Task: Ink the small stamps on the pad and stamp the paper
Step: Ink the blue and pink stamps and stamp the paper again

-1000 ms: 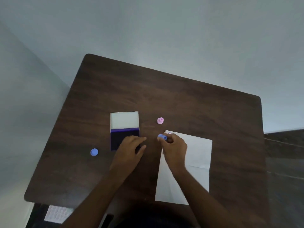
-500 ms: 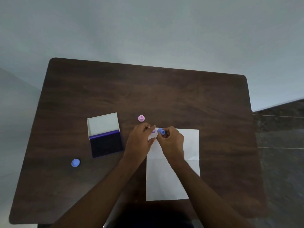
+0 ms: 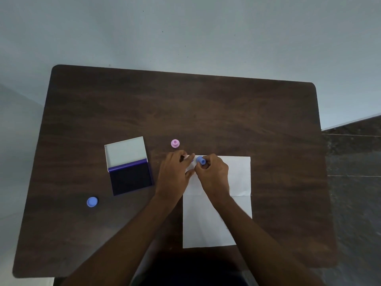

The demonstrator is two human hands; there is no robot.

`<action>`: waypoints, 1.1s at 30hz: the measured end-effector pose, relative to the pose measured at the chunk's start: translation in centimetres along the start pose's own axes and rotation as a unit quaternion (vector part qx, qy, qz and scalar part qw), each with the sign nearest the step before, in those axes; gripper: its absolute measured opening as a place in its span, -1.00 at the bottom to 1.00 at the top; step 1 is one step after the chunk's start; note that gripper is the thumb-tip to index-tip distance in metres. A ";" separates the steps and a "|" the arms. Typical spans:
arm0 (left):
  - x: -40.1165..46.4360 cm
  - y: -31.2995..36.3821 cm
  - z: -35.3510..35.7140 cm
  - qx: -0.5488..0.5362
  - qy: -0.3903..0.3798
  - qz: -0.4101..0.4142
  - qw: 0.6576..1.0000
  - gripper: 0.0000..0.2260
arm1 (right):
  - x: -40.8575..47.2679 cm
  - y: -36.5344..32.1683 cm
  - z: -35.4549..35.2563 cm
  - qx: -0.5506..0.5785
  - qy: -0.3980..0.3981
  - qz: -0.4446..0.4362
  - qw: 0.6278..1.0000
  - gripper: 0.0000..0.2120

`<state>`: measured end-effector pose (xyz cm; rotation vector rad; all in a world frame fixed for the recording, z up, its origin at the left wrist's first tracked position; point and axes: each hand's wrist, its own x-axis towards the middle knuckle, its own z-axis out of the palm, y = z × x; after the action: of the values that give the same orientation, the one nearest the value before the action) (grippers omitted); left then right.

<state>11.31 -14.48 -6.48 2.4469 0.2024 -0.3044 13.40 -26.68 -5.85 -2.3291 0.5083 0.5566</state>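
A white sheet of paper (image 3: 237,178) lies on the dark wooden table (image 3: 185,112). My right hand (image 3: 213,174) pinches a small blue stamp (image 3: 201,160) over the paper's top left corner. My left hand (image 3: 175,172) rests flat beside it, fingers spread on the paper's left edge, holding nothing. A faint purple mark shows between the two hands. An open ink pad (image 3: 131,178) with a dark purple surface and a white lid lies to the left. A pink stamp (image 3: 175,143) stands above my left hand. A blue cap (image 3: 92,202) lies at the left.
The table's far edge meets a pale wall. A dark tiled floor (image 3: 354,182) shows at the right. My dark clothing fills the bottom middle at the table's near edge.
My left hand left the ink pad and moved right onto the paper's edge. My right hand kept the blue stamp at the paper's top left corner. The camera view swung level.
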 end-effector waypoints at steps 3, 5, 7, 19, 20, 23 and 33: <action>-0.1 0.0 0.1 0.000 0.013 -0.001 1.000 -0.58 | 0.0 -0.1 0.2 -0.008 0.000 0.000 1.000 -0.70; -0.1 0.0 0.1 0.000 0.014 -0.002 1.000 -0.58 | 0.1 -0.2 0.3 -0.018 -0.002 0.005 1.000 -0.69; 0.0 -0.1 0.1 0.006 0.005 -0.005 1.000 -0.56 | 0.3 -0.4 0.5 -0.032 -0.003 0.011 0.999 -0.68; -0.4 -0.1 0.4 -0.030 0.009 -0.036 0.999 -0.56 | -0.4 -0.8 0.5 -0.159 -0.077 -0.084 0.981 -0.56; -0.5 -0.1 0.4 -0.034 0.007 -0.038 0.999 -0.56 | -0.4 -0.8 0.5 -0.171 -0.074 -0.092 0.978 -0.54; -0.4 0.0 0.3 -0.036 0.009 -0.035 0.999 -0.57 | -0.5 -0.9 0.6 -0.175 -0.067 -0.103 0.977 -0.54; -0.5 0.4 0.0 -0.031 0.009 -0.026 0.999 -0.57 | -0.3 -0.6 0.7 -0.162 -0.074 -0.085 0.980 -0.53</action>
<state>10.92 -14.77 -6.09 2.3871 0.2789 -0.2953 13.31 -25.72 -5.90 -2.5787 0.1535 0.7708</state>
